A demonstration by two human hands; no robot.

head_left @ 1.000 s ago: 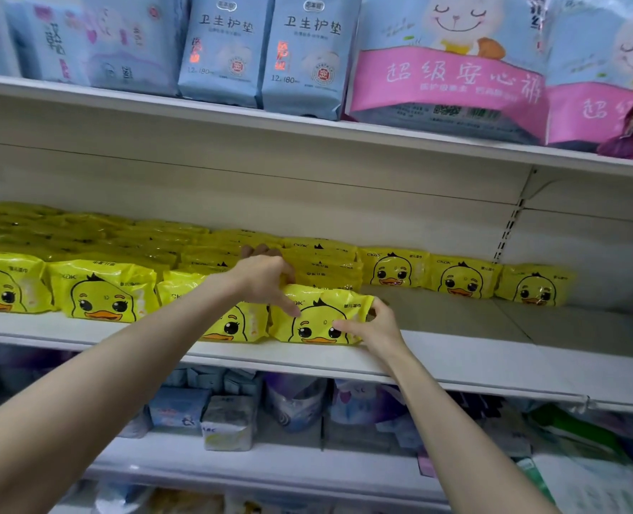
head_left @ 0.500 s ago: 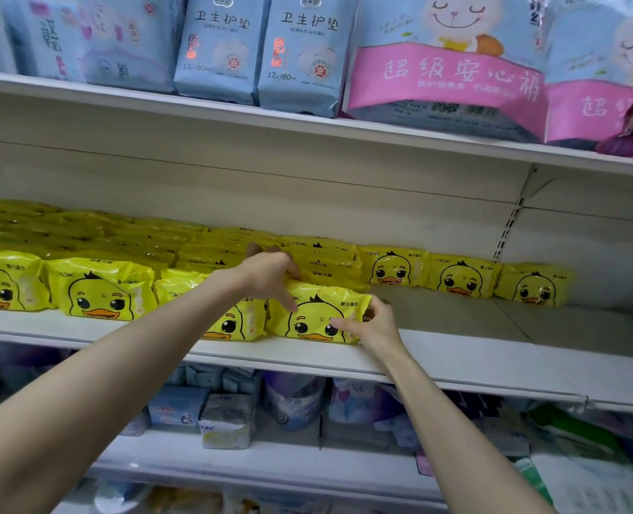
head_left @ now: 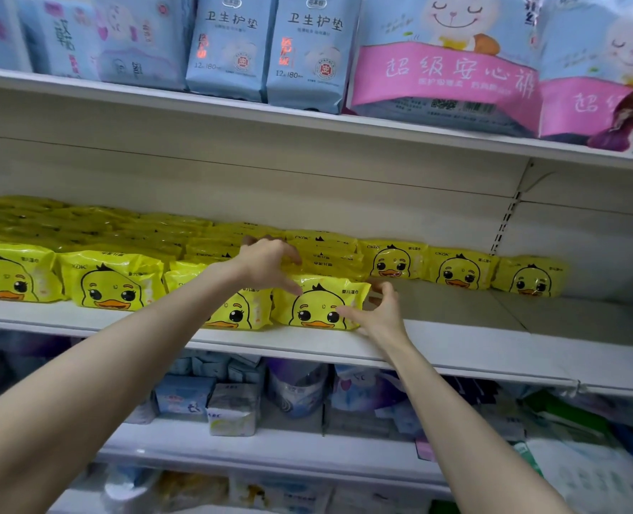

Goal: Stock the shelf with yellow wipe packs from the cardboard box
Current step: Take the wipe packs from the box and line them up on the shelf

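Note:
Yellow duck-print wipe packs fill the left and back of the middle shelf. The front-row pack stands upright at the right end of the front row. My right hand holds that pack's right end, with the thumb across the front and the fingers curled round behind it. Arched over the pack's top left corner is my left hand, fingers spread and the thumb tip touching the top edge. The neighbouring pack stands partly hidden behind my left forearm. No cardboard box is in view.
Three single duck packs line the back wall to the right, with bare shelf board in front of them. Blue and pink packages stand on the shelf above. Mixed packs crowd the shelf below.
My right hand's fingers have loosened a little round the pack's right end and the thumb has slid further across its front. The pack and my left hand have hardly moved.

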